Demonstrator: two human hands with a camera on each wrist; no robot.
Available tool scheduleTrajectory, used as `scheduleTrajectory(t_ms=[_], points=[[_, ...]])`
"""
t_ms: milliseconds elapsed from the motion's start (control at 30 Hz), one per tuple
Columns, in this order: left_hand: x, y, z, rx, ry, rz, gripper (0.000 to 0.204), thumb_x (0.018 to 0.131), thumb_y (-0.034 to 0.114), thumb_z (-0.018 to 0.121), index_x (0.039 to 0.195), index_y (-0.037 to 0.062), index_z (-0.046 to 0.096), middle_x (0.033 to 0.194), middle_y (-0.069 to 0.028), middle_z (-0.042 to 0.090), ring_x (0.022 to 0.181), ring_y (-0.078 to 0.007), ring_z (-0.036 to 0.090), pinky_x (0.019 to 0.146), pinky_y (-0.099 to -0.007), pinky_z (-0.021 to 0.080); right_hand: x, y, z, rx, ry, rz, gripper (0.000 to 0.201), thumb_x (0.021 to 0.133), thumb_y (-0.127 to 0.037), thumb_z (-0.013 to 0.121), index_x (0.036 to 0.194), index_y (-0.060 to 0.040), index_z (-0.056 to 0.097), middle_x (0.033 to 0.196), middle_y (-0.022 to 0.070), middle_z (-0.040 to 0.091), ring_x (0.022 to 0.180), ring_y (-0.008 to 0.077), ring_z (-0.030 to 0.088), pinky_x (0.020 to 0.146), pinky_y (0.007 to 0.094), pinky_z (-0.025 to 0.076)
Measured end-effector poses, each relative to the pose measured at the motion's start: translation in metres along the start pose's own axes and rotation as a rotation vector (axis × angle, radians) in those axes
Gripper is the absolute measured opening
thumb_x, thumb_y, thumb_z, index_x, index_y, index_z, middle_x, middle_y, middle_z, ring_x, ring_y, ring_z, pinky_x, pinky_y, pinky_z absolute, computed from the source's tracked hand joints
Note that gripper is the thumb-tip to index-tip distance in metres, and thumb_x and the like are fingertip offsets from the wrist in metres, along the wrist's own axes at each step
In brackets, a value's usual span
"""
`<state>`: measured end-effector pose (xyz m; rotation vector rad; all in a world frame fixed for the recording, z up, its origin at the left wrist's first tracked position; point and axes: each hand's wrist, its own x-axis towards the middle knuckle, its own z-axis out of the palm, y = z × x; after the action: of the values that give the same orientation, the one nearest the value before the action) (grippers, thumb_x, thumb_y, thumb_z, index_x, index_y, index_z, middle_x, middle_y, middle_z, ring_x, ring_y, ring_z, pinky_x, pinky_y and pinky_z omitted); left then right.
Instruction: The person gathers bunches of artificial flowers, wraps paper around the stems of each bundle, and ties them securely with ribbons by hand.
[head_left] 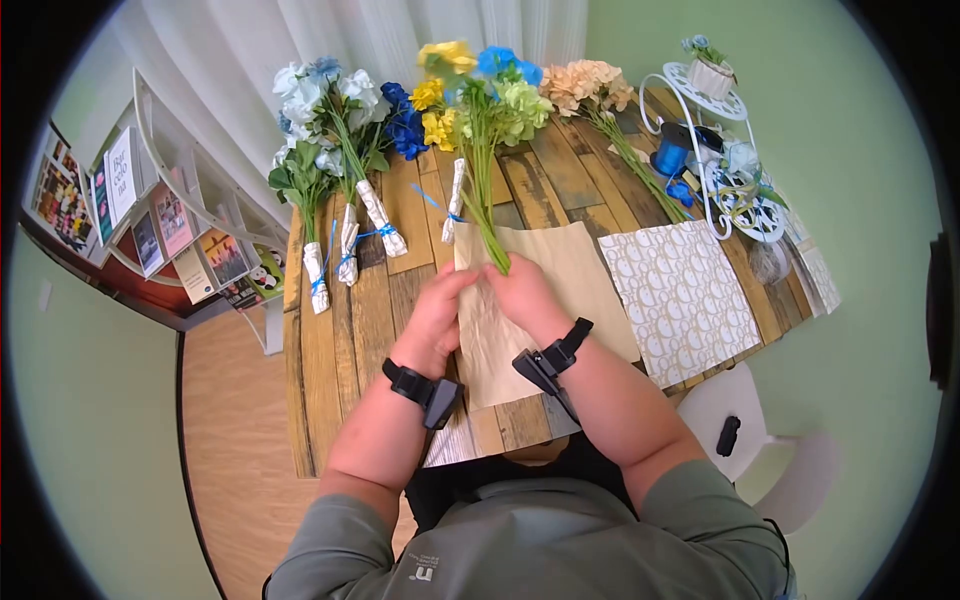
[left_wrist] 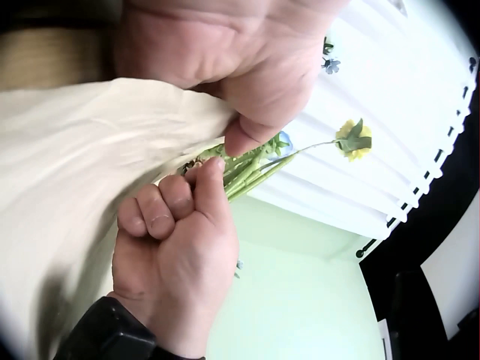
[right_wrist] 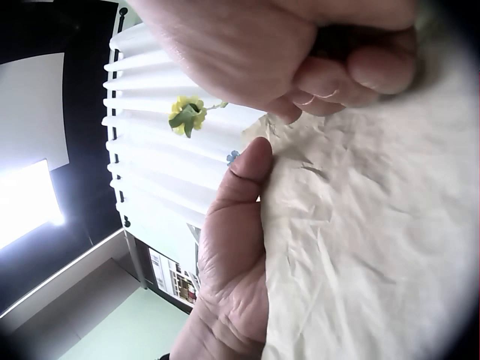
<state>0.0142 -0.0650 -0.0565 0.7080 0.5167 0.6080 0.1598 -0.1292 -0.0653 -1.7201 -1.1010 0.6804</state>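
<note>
My right hand grips the green stems of a bunch of flowers, its fingers curled round their lower ends. Light green blooms, blue blooms and a yellow flower top the bunch. Under the stems lies a sheet of brown wrapping paper, creased along its left part. At that left edge, my left hand holds the paper, thumb on the near face and the other fingers hidden behind. Both hands are close together; the curled right fingers show in the left wrist view.
Wrapped white-and-blue bouquets lie at the back left. Peach flowers lie at the back right, by a blue ribbon spool and a white wire stand. Patterned paper is right of the brown sheet; a white chair stands beyond.
</note>
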Motion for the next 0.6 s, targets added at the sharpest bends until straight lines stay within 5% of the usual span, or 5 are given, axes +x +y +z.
scheduleTrajectory(t_ms=[200, 267, 367, 600], points=[[0.003, -0.009, -0.006, -0.051, -0.094, 0.064, 0.030, 0.098, 0.014, 0.055, 0.126, 0.0008, 0.057, 0.111, -0.0134, 0.068, 0.097, -0.0255, 0.069, 0.084, -0.0401, 0.060, -0.004, -0.004, 0.004, 0.016, -0.014, 0.021, 0.035, 0.096, -0.034, 0.059, 0.103, 0.0005, 0.066, 0.091, 0.0253, 0.070, 0.088, 0.0446, 0.067, 0.076, 0.0498, 0.053], [0.005, -0.008, -0.008, -0.352, -0.184, -0.009, 0.032, 0.104, 0.025, 0.052, 0.125, 0.0016, 0.058, 0.115, -0.0135, 0.068, 0.099, -0.0247, 0.069, 0.090, -0.0400, 0.058, -0.005, -0.007, 0.005, 0.004, -0.019, 0.021, 0.035, 0.097, -0.033, 0.058, 0.104, 0.0002, 0.066, 0.092, 0.0257, 0.070, 0.089, 0.0445, 0.067, 0.077, 0.0499, 0.053], [0.005, -0.007, -0.002, -0.297, -0.028, -0.040, 0.039, 0.107, 0.035, 0.047, 0.125, 0.0023, 0.060, 0.118, -0.0133, 0.068, 0.101, -0.0246, 0.068, 0.094, -0.0392, 0.056, -0.010, -0.014, 0.005, -0.033, -0.005, 0.013, 0.035, 0.096, -0.033, 0.058, 0.105, -0.0001, 0.065, 0.094, 0.0259, 0.070, 0.090, 0.0445, 0.067, 0.078, 0.0504, 0.053], [0.019, -0.020, -0.001, -0.120, -0.047, 0.102, 0.031, 0.105, 0.031, 0.054, 0.116, 0.0025, 0.061, 0.108, -0.0099, 0.069, 0.095, -0.0211, 0.068, 0.087, -0.0356, 0.056, -0.020, -0.026, 0.006, -0.142, -0.019, 0.017, 0.027, 0.094, -0.026, 0.057, 0.105, -0.0014, 0.062, 0.093, 0.0252, 0.069, 0.089, 0.0456, 0.066, 0.077, 0.0529, 0.052]])
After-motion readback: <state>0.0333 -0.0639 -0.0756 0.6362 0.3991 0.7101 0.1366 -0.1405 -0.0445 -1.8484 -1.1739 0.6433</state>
